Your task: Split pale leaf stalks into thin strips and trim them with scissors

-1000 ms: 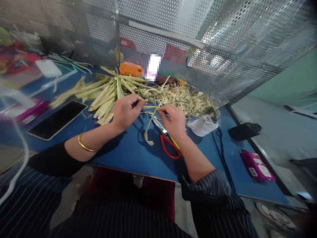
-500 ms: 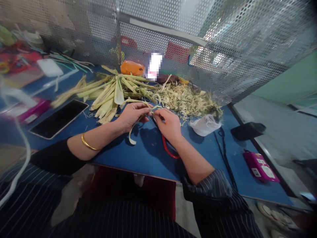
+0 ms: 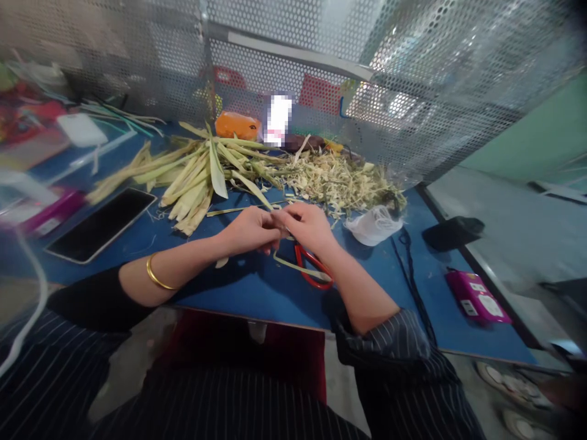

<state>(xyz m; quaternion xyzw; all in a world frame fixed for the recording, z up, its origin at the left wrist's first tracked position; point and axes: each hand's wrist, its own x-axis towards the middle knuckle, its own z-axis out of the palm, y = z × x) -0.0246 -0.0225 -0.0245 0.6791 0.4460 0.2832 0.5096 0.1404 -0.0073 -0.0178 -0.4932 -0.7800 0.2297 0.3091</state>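
My left hand [image 3: 254,231] and my right hand [image 3: 308,227] meet above the blue table [image 3: 257,287], their fingertips together. Both are closed on pale green leaf strips [image 3: 255,189]; one strip rises up and left from the fingers, another hangs down to the right. Just where the strips cross is hidden by the fingers. Red-handled scissors [image 3: 316,282] lie under my right wrist, with a strip end over the handles. Behind my left hand is a bundle of long dried leaves [image 3: 190,177]. A heap of leaf shreds [image 3: 339,183] lies behind my right hand.
A black phone [image 3: 103,226] lies at the left. White string [image 3: 375,225], a black cord [image 3: 415,287], a dark object [image 3: 454,233] and a purple pack [image 3: 477,296] are at the right. An orange pack [image 3: 237,126] stands before the perforated metal screen [image 3: 293,67].
My hands have drawn closer together and turned. The hanging strip now extends right over the scissors, and another strip stands up behind the fingers. The view has shifted slightly.
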